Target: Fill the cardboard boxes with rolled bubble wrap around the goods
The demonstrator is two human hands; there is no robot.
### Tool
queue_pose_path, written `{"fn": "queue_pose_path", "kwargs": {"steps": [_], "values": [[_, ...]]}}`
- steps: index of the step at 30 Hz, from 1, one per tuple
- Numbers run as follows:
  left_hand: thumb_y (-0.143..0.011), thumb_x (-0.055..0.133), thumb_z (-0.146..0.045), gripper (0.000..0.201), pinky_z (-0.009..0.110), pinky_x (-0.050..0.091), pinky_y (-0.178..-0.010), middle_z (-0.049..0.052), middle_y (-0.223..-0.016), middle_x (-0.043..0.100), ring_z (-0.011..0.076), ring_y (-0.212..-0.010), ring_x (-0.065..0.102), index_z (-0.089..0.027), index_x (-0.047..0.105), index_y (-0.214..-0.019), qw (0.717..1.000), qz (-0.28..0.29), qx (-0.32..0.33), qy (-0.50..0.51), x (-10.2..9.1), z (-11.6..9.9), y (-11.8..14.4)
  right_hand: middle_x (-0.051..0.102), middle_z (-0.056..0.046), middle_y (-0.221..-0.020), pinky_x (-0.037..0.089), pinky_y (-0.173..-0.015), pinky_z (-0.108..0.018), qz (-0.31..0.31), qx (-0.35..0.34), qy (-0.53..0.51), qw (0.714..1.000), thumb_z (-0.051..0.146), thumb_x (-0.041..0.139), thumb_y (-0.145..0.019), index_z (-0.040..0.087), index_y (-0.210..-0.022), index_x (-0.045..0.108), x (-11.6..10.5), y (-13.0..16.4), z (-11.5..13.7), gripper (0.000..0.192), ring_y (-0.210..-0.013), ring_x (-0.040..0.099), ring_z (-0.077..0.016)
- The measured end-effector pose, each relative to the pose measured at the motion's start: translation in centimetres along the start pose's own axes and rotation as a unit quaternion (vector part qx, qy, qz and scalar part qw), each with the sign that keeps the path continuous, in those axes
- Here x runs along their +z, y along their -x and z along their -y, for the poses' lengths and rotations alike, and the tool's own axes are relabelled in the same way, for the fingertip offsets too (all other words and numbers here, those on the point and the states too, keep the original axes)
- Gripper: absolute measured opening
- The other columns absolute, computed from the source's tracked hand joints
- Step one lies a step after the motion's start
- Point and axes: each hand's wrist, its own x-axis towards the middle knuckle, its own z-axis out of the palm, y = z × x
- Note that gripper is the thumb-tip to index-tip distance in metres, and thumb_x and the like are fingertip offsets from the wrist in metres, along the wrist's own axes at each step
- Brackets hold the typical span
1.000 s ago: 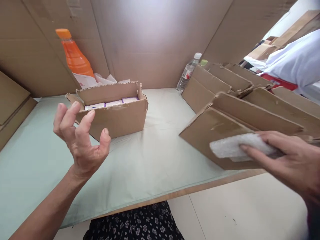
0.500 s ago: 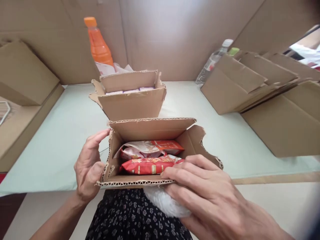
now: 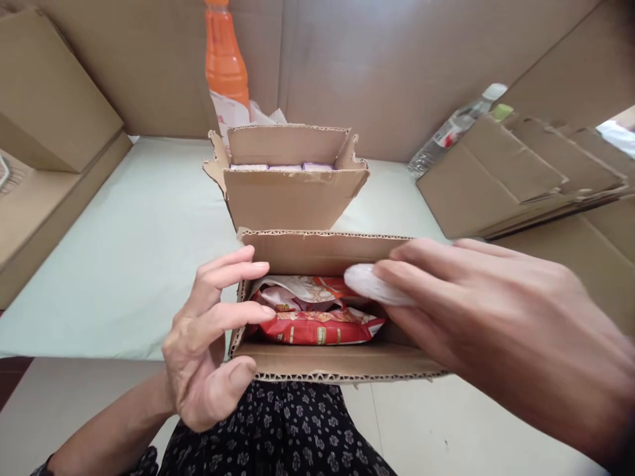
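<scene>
Red packet [image 3: 303, 330] in cardboard box [image 3: 327, 361], label [image 3: 321, 335] illegibly small

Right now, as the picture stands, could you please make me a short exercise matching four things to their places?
Things:
1. Orange bottle
2. White bundle
3. Red packet
4. Clear bottle

Places:
A. Inside the near box
B. Beside the boxes at the picture's right
C. Behind the far box
D. In the right hand

Pairs: 1-C, 2-D, 3-A, 4-B
</scene>
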Motion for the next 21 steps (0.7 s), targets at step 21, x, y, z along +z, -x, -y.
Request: {"fn": "queue_pose_path", "kwargs": {"steps": [21], "values": [[-0.089,0.056,-0.071,0.071,0.066,0.036,-0.121,0.012,-0.155,0.045,0.039,-0.144,0.045,-0.032,0.05,-0.149,0.99,-0.108,-0.018,0.087,1.4,1.5,3.0,0.068,-0.003,-0.131,0.056,-0.086,-0.033,0.062,-0.005,-0.194,0.979,0.018,0.051,-0.095,0.031,-0.127,0.066,2.3,-1.2,-1.6,0.037,-0.104,0.071,-0.0223]]}}
